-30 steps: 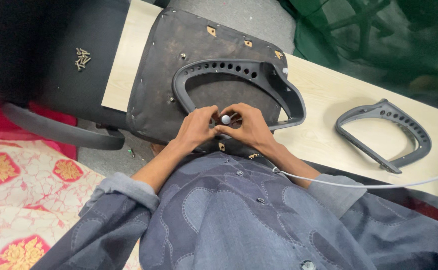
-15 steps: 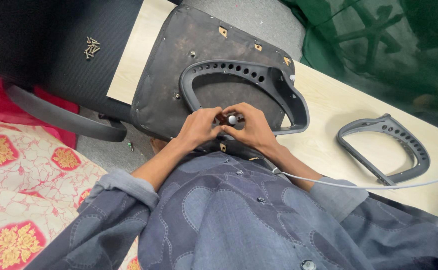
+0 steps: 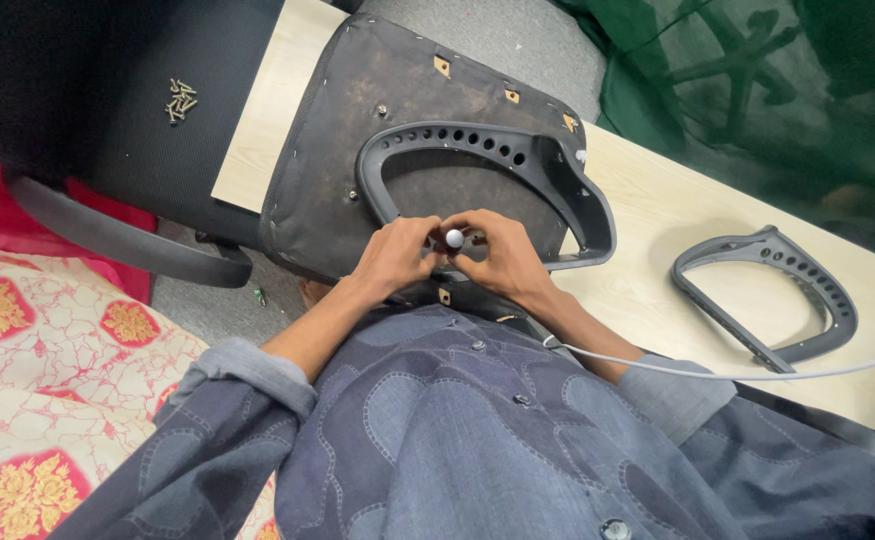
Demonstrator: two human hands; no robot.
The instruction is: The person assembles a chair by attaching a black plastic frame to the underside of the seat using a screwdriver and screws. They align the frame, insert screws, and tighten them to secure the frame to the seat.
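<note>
Your left hand (image 3: pixel 395 255) and right hand (image 3: pixel 503 258) are drawn together, fingertips pinched on a small tool with a rounded white knob (image 3: pixel 454 238), at the lower bar of the grey plastic armrest loop with a row of holes (image 3: pixel 488 160) lying on the upturned dark brown chair seat base (image 3: pixel 358 120). This armrest looks part-fitted at best, while the second matching grey armrest (image 3: pixel 773 295) lies loose on the pale wooden board (image 3: pixel 648 215), and a small heap of brass-coloured screws (image 3: pixel 181 98) waits on the black mesh chair back (image 3: pixel 88 110). No package, label or sign is visible.
</note>
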